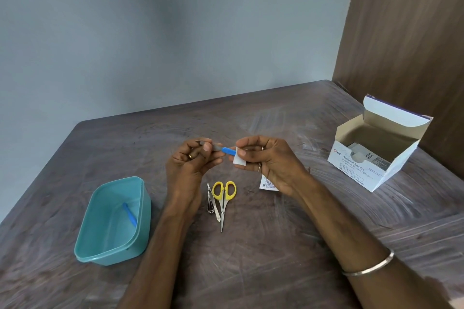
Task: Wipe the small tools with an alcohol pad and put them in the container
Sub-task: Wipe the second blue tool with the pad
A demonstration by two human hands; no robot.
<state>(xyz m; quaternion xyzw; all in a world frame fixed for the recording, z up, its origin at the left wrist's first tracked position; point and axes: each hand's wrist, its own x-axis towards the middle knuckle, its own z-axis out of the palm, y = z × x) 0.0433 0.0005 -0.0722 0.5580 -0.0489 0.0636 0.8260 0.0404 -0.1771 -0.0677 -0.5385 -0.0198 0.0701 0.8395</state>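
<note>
My left hand [192, 160] pinches the metal end of a small blue-handled tool [227, 150] above the table. My right hand [270, 158] pinches a white alcohol pad [239, 160] folded around the tool's blue handle. Below the hands, yellow-handled scissors [224, 195] and a metal nail clipper [211, 202] lie side by side on the table. A teal plastic container [140, 211] stands at the left with one blue tool [130, 213] inside it.
An open white box of alcohol swabs [371, 165] stands at the right, near a brown wooden panel [411, 32]. A torn swab wrapper [267, 184] lies under my right wrist. The dark wooden table [276, 233] meets a grey wall behind.
</note>
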